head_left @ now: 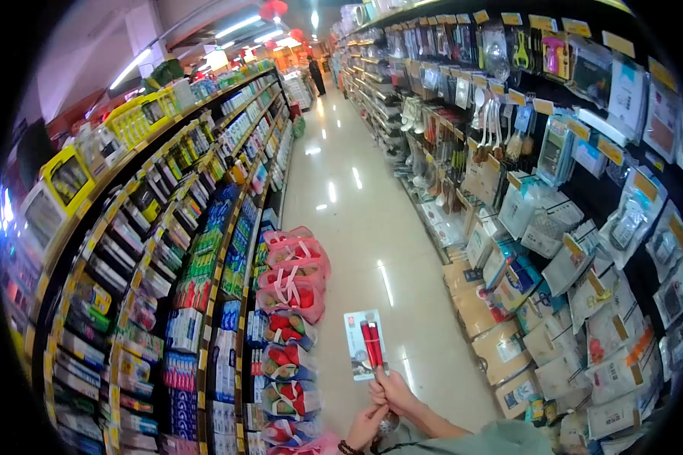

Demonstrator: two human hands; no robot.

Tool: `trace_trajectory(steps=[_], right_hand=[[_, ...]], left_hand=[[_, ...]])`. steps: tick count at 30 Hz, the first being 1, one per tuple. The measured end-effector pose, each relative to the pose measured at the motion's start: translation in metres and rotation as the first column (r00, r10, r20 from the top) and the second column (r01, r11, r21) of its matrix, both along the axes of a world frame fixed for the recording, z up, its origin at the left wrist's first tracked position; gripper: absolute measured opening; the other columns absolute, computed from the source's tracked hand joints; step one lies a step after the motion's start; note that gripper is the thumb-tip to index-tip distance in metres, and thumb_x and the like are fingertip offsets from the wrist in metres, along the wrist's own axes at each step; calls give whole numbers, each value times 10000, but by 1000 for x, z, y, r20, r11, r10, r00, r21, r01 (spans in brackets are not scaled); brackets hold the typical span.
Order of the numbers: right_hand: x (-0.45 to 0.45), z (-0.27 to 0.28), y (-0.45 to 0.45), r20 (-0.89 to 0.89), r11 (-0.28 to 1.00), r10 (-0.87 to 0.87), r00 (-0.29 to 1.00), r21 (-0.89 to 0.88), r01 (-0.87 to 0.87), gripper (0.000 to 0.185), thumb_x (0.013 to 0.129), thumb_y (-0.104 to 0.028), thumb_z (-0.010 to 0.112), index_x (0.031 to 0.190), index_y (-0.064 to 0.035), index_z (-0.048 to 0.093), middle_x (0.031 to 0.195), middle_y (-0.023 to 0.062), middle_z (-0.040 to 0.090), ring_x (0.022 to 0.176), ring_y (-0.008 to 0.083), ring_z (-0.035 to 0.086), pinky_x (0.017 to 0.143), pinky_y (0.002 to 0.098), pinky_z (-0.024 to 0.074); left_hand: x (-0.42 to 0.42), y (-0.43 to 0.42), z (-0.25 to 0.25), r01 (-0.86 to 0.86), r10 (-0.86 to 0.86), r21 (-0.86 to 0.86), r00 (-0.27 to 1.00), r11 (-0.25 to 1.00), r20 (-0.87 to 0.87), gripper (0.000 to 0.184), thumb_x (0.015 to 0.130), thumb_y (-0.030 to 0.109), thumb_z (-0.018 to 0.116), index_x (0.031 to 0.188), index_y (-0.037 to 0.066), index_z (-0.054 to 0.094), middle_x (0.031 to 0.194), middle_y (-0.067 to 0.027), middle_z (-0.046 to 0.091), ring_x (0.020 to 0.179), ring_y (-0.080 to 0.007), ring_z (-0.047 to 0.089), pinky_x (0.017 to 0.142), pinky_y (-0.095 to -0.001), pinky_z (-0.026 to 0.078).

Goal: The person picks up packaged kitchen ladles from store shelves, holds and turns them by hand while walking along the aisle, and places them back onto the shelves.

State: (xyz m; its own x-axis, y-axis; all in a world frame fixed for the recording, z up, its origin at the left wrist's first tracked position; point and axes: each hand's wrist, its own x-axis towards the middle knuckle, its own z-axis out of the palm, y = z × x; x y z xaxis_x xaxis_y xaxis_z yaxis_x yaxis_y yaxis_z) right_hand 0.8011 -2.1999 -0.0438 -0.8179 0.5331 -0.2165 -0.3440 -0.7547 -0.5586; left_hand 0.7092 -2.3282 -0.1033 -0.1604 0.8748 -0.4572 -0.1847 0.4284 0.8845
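Note:
A flat pale card pack with a red-handled tool on it stands upright over the aisle floor, low in the view. My right hand is closed around its lower end. Just below and to the left, my left hand is closed too, close against the right one, with a dark bracelet at its wrist. Something shiny shows between the hands; what exactly the left hand grips is hidden.
Shelves of boxed goods line the left side, with pink bags on the floor beside them. Hanging packs fill the right wall. A person stands far down the shiny aisle floor.

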Motion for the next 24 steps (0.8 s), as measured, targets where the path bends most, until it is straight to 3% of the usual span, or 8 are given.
trace_trajectory(steps=[2, 5, 9, 13, 16, 19, 20, 24], right_hand=[[-24, 4, 33, 2, 1000, -7, 1000, 11, 7, 225, 1044, -305, 367, 964, -101, 423, 610, -54, 270, 490, 51, 227, 429, 217, 201], [-48, 7, 80, 29, 997, -32, 999, 67, 30, 189, 1044, -281, 377, 996, -105, 425, 617, -54, 299, 492, 41, 243, 430, 211, 205], [-65, -4, 134, 85, 997, -75, 994, 35, 73, 158, 1043, -254, 386, 1004, -107, 430, 625, -52, 319, 500, 35, 265, 427, 210, 205], [-86, -15, 197, 172, 989, -145, 974, 20, 143, 154, 1043, -239, 385, 989, -103, 431, 624, -48, 317, 496, 43, 267, 423, 216, 208], [-107, -25, 254, 262, 977, -214, 941, 66, 204, 152, 1042, -235, 389, 987, -99, 430, 620, -45, 319, 493, 47, 271, 419, 221, 211], [-131, -33, 320, 281, 963, -270, 921, 82, 257, 159, 1039, -244, 400, 982, -98, 426, 614, -42, 323, 491, 47, 275, 418, 223, 213], [-141, -35, 348, 270, 958, -287, 919, 87, 273, 163, 1038, -249, 404, 979, -99, 425, 612, -41, 324, 491, 47, 276, 418, 223, 214], [-186, -24, 449, 314, 948, -317, 895, 130, 290, 206, 1034, -290, 412, 955, -101, 397, 593, -41, 318, 473, 45, 272, 418, 220, 213]], left_hand=[[-20, 43, 45, 30, -31, -26, 999, 999, -23, 316, 995, 281, 512, 1006, -5, 646, 851, 22, 618, 748, -58, 536, 634, -222, 434], [-64, 84, -12, 165, -161, 84, 985, 983, -58, 328, 1000, 288, 501, 1043, -7, 637, 867, 27, 614, 750, -52, 528, 636, -223, 429], [-106, 153, -20, 403, -359, 174, 903, 899, -236, 307, 1004, 246, 484, 1113, -9, 616, 900, -31, 635, 849, -96, 573, 758, -245, 469], [-139, 228, -44, 507, -486, 155, 860, 848, -157, 268, 1006, 175, 464, 1147, -4, 605, 968, -57, 650, 867, -112, 592, 796, -259, 488], [-163, 287, -39, 348, -342, 15, 912, 937, 227, 285, 1006, 187, 477, 1168, -13, 598, 976, -41, 644, 865, -99, 599, 783, -254, 501], [-185, 351, -21, 453, -453, 46, 868, 890, 205, 285, 991, 163, 512, 1206, -8, 586, 998, -41, 648, 846, -85, 607, 759, -245, 516], [-191, 377, -9, 423, -424, 90, 826, 902, 371, 301, 964, 134, 562, 1225, -16, 576, 1019, -40, 654, 880, -95, 617, 781, -248, 515], [-228, 480, -27, 431, -461, 188, 872, 883, 167, 348, 918, 102, 628, 1237, -19, 559, 1034, -58, 657, 909, -101, 624, 808, -247, 509]])
